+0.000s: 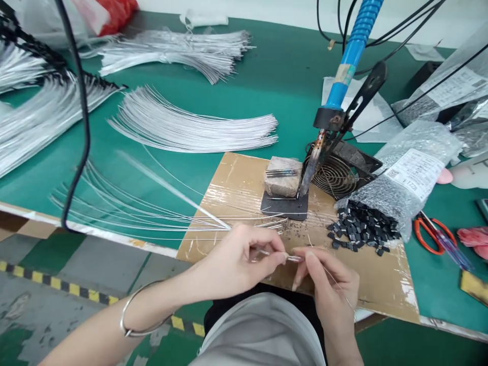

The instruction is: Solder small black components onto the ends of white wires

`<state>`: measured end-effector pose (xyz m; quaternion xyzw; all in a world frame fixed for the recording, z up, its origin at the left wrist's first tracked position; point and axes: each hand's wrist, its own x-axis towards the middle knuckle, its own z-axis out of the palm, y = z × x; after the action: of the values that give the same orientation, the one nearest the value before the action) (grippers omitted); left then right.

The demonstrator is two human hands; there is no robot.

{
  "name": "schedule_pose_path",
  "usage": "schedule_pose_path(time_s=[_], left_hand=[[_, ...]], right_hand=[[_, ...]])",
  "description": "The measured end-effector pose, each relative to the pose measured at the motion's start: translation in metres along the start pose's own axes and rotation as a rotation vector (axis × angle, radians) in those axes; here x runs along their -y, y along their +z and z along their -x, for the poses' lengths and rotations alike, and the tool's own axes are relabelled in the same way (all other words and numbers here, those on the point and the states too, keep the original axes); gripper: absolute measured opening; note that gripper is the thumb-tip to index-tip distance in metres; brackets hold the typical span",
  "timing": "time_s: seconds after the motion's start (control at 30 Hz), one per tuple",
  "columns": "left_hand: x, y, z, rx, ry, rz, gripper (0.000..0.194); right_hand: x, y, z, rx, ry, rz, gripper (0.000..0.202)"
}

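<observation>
Over the near edge of the cardboard (375, 282), the left hand (249, 262) and right hand (337, 284) pinch a thin wire (295, 258) between closed fingers. Loose strands (179, 223) cross the cardboard's left side; small black pieces (362, 226) heap on its right. Beyond the cardboard, a white wire bundle (198, 127) lies on the green bench (293, 96).

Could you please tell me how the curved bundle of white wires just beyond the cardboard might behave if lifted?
The bundle of white wires would probably flex, since its thin strands lie curved. It may also splay or shed strands: no tie shows, and its left end already fans out.
</observation>
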<state>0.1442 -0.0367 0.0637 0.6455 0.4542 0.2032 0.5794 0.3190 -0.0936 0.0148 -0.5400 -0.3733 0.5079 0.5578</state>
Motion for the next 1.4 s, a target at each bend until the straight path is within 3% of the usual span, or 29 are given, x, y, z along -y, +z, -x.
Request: schedule_pose_path(time_s=[0.13,0.53,0.9,1.13,1.4], left_hand=[[0.0,-0.002,-0.005,-0.079,-0.01,0.085,0.023],[0.004,0.004,-0.005,-0.169,0.008,0.095,0.018],[-0.002,0.008,-0.003,-0.17,0.06,0.172,0.016],[0.0,0.01,0.002,-0.181,0.041,0.075,0.02],[0.0,0.015,0.003,-0.205,0.055,0.009,0.022]], right_hand=[[0.003,0.001,-0.001,-0.018,0.016,-0.037,0.017],[0.004,0.011,0.0,0.045,0.115,-0.211,0.013],[0.0,0.013,0.002,0.06,0.153,-0.32,0.012],[-0.011,0.012,-0.001,0.097,0.052,-0.327,0.007],[-0.003,0.015,0.003,0.038,0.162,-0.349,0.011]])
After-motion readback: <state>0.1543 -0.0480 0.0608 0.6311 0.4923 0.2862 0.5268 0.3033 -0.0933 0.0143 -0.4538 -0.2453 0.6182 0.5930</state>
